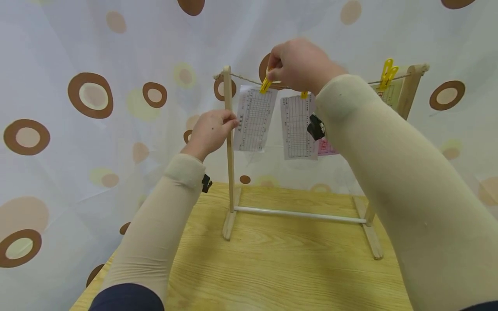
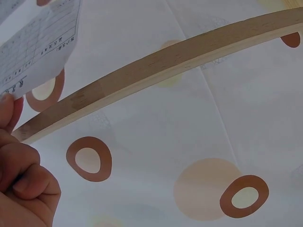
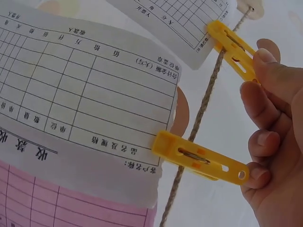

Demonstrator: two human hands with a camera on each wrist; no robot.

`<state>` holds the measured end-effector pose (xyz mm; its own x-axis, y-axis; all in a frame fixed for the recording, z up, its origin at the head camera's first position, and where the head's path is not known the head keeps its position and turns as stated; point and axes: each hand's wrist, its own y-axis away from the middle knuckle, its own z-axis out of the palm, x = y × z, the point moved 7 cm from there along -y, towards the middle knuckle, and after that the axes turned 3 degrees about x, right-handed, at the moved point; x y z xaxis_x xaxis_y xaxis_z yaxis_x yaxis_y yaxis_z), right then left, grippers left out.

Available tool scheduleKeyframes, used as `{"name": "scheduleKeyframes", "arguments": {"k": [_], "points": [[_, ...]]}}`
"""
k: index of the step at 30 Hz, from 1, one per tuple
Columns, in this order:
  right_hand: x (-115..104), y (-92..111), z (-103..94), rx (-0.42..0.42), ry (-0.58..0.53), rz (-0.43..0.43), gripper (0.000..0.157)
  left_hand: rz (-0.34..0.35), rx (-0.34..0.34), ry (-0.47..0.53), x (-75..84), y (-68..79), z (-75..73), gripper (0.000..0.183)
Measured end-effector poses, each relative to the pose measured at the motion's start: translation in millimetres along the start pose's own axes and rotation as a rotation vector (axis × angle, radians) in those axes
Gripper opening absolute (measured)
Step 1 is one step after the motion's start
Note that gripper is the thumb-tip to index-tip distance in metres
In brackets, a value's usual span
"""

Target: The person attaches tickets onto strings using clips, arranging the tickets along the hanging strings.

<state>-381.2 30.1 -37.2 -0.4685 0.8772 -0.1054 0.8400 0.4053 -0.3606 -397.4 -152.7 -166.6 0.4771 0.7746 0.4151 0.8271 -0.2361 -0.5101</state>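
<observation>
My left hand (image 1: 212, 131) pinches the left edge of a white printed receipt slip (image 1: 253, 121) between thumb and fingertips, beside the left wooden post (image 1: 230, 168). With thumb and index finger, my right hand (image 1: 299, 62) grips a yellow clothespin (image 3: 232, 45) at the top of that slip, on the twine (image 3: 203, 101). In the right wrist view, a corner of the slip lies at the clothespin's jaws. A second yellow clothespin (image 3: 201, 161) fastens another white receipt slip (image 1: 298, 129) to the twine, close below my curled fingers. Part of a pink slip (image 3: 28, 198) shows behind it.
Further right, yellow clothespins (image 1: 387, 75) hold a yellowish slip (image 1: 392, 93) near the right post (image 1: 410, 90). A white rod (image 1: 299, 213) joins the rack's feet on the wood-grain table (image 1: 288, 268). Behind hangs a spotted cloth (image 1: 85, 172).
</observation>
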Motion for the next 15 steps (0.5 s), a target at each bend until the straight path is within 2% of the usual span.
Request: {"name": "scheduleKeyframes", "arguments": {"k": [5, 8, 12, 15], "points": [[-1, 5, 5.3, -0.017, 0.052, -0.018, 0.036, 0.002, 0.000, 0.015, -1.2, 2.0, 0.9, 0.022], [0, 8, 5.7, 0.002, 0.109, -0.045, 0.045, -0.003, 0.006, 0.049, -1.7, 3.2, 2.0, 0.021], [2, 14, 2.5, 0.072, 0.186, -0.080, 0.055, -0.005, 0.019, 0.094, -0.5, 4.8, 4.3, 0.020], [4, 25, -1.0, 0.157, 0.216, -0.107, 0.053, -0.001, 0.032, 0.115, 0.0, 5.9, 6.1, 0.019]]}}
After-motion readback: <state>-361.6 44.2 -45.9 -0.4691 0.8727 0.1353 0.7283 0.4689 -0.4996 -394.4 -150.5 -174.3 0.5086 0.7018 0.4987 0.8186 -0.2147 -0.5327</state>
